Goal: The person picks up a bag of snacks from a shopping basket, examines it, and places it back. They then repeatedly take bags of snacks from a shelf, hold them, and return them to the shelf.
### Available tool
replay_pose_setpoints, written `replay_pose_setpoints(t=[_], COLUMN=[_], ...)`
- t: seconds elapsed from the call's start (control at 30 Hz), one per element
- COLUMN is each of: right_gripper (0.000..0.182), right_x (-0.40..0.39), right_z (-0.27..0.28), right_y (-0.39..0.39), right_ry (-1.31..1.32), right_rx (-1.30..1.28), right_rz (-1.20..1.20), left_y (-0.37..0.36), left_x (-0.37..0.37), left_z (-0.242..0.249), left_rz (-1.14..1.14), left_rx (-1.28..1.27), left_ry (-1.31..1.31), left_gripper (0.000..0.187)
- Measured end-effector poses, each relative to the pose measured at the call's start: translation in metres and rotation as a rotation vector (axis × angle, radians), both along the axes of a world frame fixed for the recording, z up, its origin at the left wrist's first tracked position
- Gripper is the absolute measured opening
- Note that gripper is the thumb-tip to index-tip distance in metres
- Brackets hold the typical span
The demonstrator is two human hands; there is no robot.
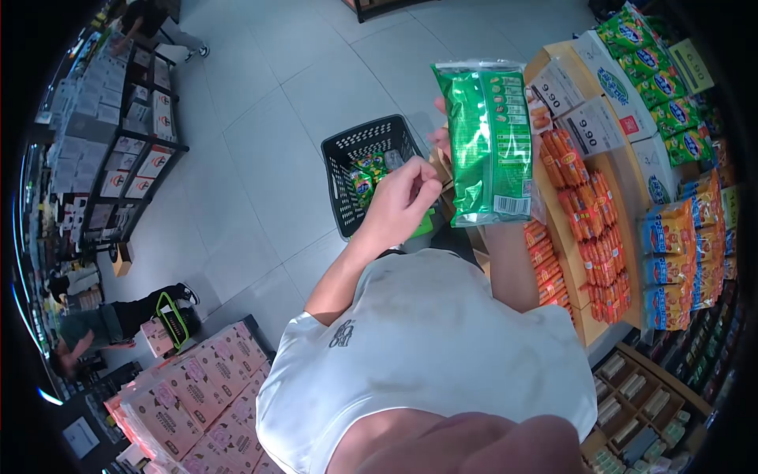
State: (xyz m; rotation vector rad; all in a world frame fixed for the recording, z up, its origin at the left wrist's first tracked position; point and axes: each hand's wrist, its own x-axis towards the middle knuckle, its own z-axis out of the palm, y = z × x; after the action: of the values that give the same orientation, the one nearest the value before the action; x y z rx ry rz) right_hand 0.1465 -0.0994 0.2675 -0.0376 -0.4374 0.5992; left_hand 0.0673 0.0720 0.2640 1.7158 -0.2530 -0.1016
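Observation:
My right hand (442, 133) holds up a shiny green snack bag (488, 150), its printed back and barcode facing me. Most of that hand is hidden behind the bag; only some fingers show at its left edge. My left hand (404, 199) hovers just left of the bag, fingers curled in, nothing visible in them. Below it is a black shopping basket (344, 175) with green snack packs (365, 180) inside and a bright green part (426, 225) near my wrist. Whether the basket rests on the floor is hidden.
On my right, a wooden display shelf (583, 312) holds orange sausage packs (591, 229), green bags (641, 59) and price cards (586, 126). Pink boxes (193, 395) are stacked lower left. A person (103, 328) with another basket is at left; a rack (134, 134) stands beyond.

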Motion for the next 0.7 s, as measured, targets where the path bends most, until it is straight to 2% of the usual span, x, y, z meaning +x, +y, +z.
replay_pose_setpoints(t=[0.03,0.07,0.17,0.27,0.3,0.4,0.57,0.7], right_gripper=[0.111,0.112,0.119,0.122,0.123,0.122,0.12,0.115], right_x=[0.0,-0.003,-0.012,-0.012,-0.014,-0.016,-0.016,-0.018], right_z=[0.003,0.009,0.027,0.024,0.024,0.032,0.042,0.048], right_y=[0.003,0.005,0.006,0.011,0.012,0.009,0.012,0.018], right_ry=[-0.116,-0.102,-0.105,-0.109,-0.126,-0.141,-0.152,-0.138], right_rx=[0.002,-0.004,-0.074,0.092,0.111,-0.173,-0.212,-0.14], right_rz=[-0.063,-0.072,-0.082,0.041,0.036,-0.069,-0.135,-0.149], left_y=[-0.002,-0.004,-0.013,-0.013,-0.013,-0.016,-0.015,-0.007], left_x=[-0.001,0.0,-0.003,-0.005,-0.006,-0.007,-0.009,-0.008], left_z=[0.004,0.009,0.013,0.027,0.027,0.027,0.021,0.013], left_rz=[-0.046,-0.086,-0.113,-0.18,-0.176,-0.162,-0.146,-0.254], left_rx=[0.009,0.018,-0.067,-0.019,-0.026,-0.061,-0.112,-0.19], left_ry=[0.008,0.01,0.008,-0.069,-0.078,-0.128,-0.21,-0.105], left_gripper=[0.03,0.036,0.034,0.035,0.035,0.034,0.034,0.033])
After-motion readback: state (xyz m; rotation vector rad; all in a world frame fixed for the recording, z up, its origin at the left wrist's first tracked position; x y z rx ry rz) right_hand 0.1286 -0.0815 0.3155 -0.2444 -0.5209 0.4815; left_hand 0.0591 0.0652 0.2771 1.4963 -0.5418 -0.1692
